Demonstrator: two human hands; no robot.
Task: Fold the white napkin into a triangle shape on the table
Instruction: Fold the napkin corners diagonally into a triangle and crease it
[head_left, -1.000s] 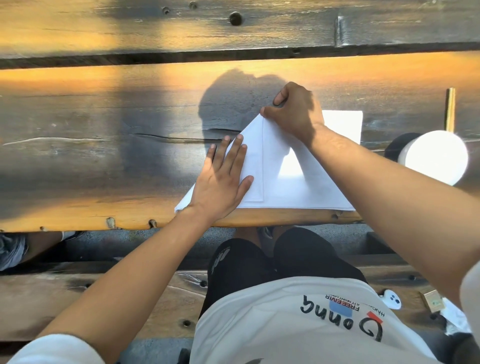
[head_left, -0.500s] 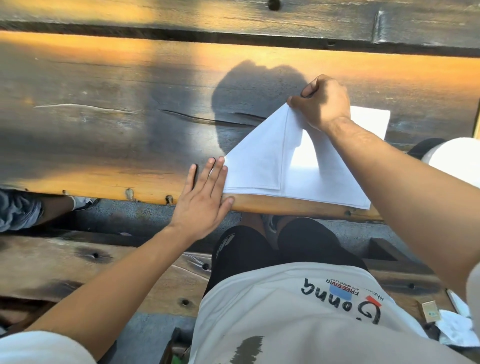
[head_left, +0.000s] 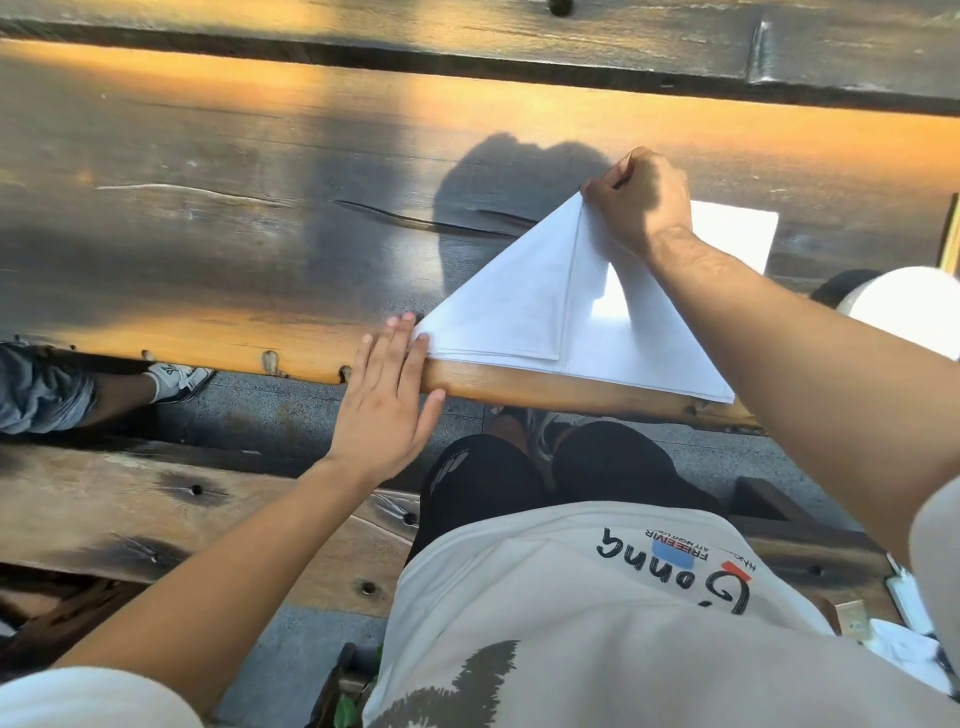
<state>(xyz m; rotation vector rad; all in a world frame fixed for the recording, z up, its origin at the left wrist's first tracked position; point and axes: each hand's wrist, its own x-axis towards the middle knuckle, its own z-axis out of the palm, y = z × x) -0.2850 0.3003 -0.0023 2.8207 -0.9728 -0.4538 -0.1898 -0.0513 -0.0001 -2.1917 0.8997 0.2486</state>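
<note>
While the white napkin (head_left: 524, 306) lies already in a triangle on the near edge of the tabletop (head_left: 218, 208), the step in hand reads as the last one: setting and checking the shape. Item 1, napkin: long edge parallel to the tabletop's front edge, apex pointing away from the person, 1 layered flap visible on its left half, sun patch near its middle. Item 2, right hand (head_left: 641, 205): grip closed in a pinch on the napkin's apex, forearm crossing above the napkin's right half. Item 3, left hand (head_left: 392, 400): grip open, palm flat, fingertips touching the napkin's left corner, palm over the tabletop's edge. Next move, as judged: press the creases flat from apex to base, then let go at the apex without dragging the layers; the thin layers would likely shift if pulled sideways. Item 4, surface: dark, weathered wooden planks with a long crack, knots, bolt holes, warm orange sunlight in bands. Item 5, surroundings: outdoor seating, wooden bench (head_left: 156, 519) below, grey paving between; second white sheet (head_left: 737, 234) beyond the right wrist; white round object (head_left: 909, 306) at right; another person's sneaker (head_left: 176, 376) at left.
</note>
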